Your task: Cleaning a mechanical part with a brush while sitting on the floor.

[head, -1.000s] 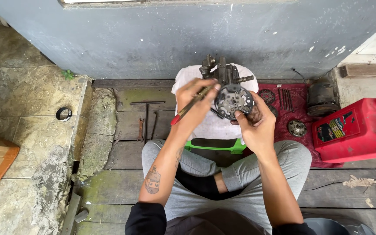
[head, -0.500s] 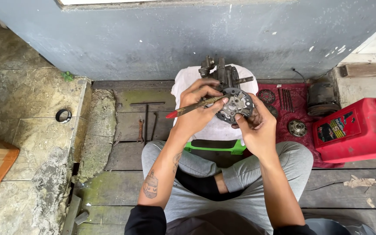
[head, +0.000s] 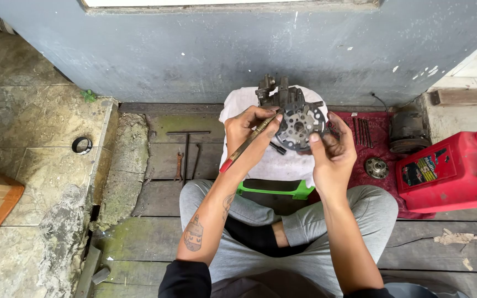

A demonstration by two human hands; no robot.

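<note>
Tilted face-up since the earlier frame, the round metal plate was gripped by the right hand while the red-tipped tool was clasped in the left hand.

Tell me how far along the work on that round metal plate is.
Done: the round metal plate is off and held up in the right hand. In hand: the left hand works a red-tipped tool at the plate's edge. Left: the grey metal housing sits on the white cloth, a small hub loose on the red mat.
</note>
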